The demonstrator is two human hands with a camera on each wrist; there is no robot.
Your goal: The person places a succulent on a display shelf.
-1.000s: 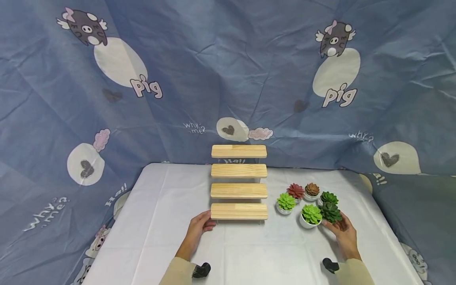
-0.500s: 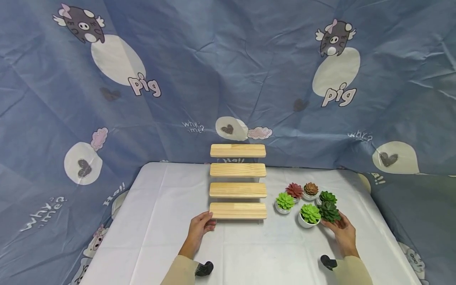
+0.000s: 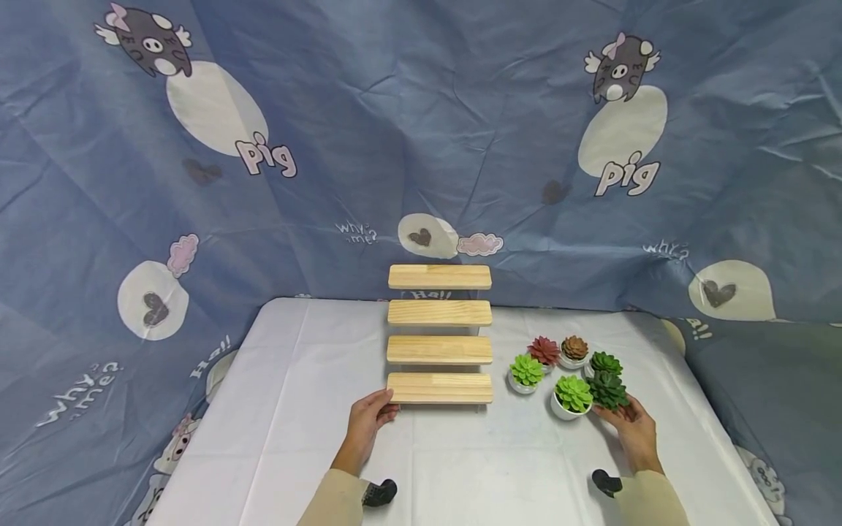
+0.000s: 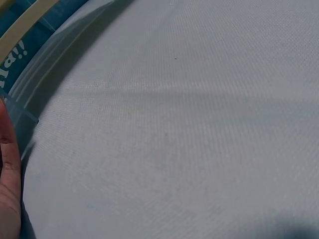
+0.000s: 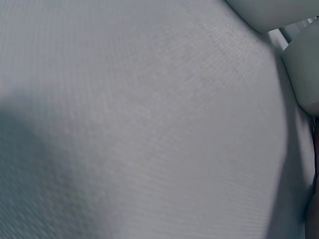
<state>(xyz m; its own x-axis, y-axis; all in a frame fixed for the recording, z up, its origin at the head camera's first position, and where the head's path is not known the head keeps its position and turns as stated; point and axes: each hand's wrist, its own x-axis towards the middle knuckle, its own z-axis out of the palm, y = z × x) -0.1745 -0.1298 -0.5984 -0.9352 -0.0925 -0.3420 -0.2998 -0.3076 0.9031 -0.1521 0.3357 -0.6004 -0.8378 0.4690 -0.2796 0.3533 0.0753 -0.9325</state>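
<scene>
A four-tier display stand [image 3: 439, 389] with pale wooden boards stands in the middle of the head view. My left hand [image 3: 367, 422] grips the left end of its lowest board, fingertips over the corner and other fingers below. In the left wrist view that hand [image 4: 9, 174] is beside the stand's clear support [image 4: 24, 110]. My right hand [image 3: 638, 432] holds a dark green potted succulent [image 3: 608, 391] from the right, thumb at the front; its pot is mostly hidden. Two white pots [image 5: 303, 69] show at the right wrist view's upper right corner.
Close to the held plant stand bright green succulents [image 3: 574, 394], a red one [image 3: 544, 351], a brown one [image 3: 574, 348] and another dark green one [image 3: 605, 364]. A white cloth covers the table [image 3: 316, 351]. Blue printed fabric [image 3: 460, 146] hangs behind and at the sides.
My left fingertips have come slightly farther over the lowest board's left end. The right hand stays at the dark green succulent. The head view has shifted slightly.
</scene>
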